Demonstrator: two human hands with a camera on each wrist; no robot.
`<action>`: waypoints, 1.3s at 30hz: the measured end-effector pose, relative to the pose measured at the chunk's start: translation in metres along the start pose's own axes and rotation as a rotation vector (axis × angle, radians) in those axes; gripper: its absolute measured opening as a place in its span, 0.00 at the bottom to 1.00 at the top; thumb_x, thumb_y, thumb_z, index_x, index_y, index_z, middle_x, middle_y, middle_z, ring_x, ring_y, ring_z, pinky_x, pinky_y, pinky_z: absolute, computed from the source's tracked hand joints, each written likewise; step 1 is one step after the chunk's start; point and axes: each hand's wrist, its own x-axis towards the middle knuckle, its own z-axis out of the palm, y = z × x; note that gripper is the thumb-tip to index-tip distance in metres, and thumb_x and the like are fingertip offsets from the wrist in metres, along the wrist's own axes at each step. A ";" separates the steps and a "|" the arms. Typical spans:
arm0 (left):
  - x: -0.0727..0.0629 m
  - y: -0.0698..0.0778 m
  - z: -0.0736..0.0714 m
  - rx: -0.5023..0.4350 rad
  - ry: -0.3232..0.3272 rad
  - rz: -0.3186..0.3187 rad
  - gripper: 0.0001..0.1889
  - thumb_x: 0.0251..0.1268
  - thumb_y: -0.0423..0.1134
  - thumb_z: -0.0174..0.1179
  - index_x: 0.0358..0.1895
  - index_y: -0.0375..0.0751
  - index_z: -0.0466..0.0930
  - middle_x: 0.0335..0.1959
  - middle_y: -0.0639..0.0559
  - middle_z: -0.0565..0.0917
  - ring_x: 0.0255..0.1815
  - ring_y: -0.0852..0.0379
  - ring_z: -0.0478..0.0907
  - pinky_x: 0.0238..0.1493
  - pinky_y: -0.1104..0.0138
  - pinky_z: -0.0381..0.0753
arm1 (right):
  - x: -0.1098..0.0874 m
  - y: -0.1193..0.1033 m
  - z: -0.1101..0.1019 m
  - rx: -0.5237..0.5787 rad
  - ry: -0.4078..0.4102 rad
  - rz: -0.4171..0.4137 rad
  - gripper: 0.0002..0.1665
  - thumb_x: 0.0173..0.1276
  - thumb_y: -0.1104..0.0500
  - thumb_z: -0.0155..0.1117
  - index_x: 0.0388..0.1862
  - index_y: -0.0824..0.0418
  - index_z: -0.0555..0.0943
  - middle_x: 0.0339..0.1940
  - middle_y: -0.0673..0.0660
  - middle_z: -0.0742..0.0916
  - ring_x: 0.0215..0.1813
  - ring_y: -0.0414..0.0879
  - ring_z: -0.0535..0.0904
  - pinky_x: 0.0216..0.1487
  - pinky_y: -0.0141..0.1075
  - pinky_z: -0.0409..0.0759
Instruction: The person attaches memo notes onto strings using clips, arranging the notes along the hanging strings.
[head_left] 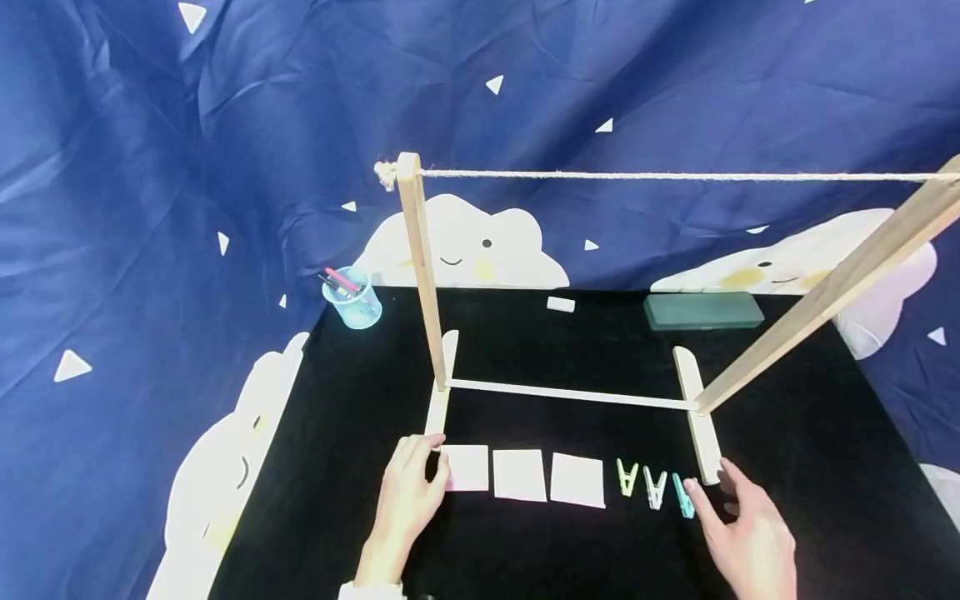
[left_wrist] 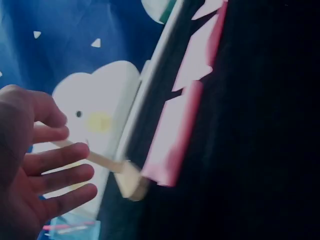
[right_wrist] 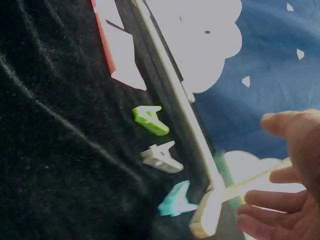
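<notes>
We are holding nothing, our left hand (head_left: 409, 492) loose at nine o'clock of the notes (head_left: 519, 475), our right hand (head_left: 752, 533) well apart, loose at four o'clock of the clips (head_left: 656, 498), and we are judging light touches safest for both rows.

No legible txt, nos. or brands in any view. Only printed marks: smiley white clouds (head_left: 459, 227), approx. 12, 3 & 8 o'clock in head view, w/ small white triangles (head_left: 494, 84), on dark-blue cloth backdrop (head_left: 300, 125).
</notes>
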 end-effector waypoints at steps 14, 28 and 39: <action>-0.020 -0.006 0.030 0.004 -0.043 -0.325 0.10 0.56 0.32 0.71 0.41 0.38 0.87 0.32 0.48 0.86 0.35 0.52 0.81 0.39 0.58 0.81 | 0.002 0.033 0.031 0.038 -0.138 0.189 0.34 0.64 0.40 0.70 0.58 0.62 0.82 0.44 0.65 0.89 0.51 0.61 0.83 0.46 0.55 0.73; -0.025 -0.006 0.040 0.004 0.030 -0.368 0.18 0.49 0.36 0.78 0.44 0.37 0.86 0.36 0.45 0.88 0.37 0.50 0.79 0.40 0.57 0.79 | 0.005 0.031 0.039 0.051 -0.105 0.161 0.33 0.59 0.41 0.76 0.55 0.62 0.84 0.39 0.62 0.90 0.43 0.54 0.83 0.41 0.49 0.73; -0.027 -0.005 0.047 -0.019 0.011 -0.445 0.23 0.41 0.32 0.82 0.45 0.37 0.85 0.37 0.45 0.87 0.39 0.49 0.77 0.41 0.56 0.78 | 0.003 0.034 0.048 0.036 -0.060 0.149 0.32 0.56 0.44 0.78 0.52 0.63 0.85 0.35 0.61 0.89 0.43 0.58 0.82 0.37 0.48 0.72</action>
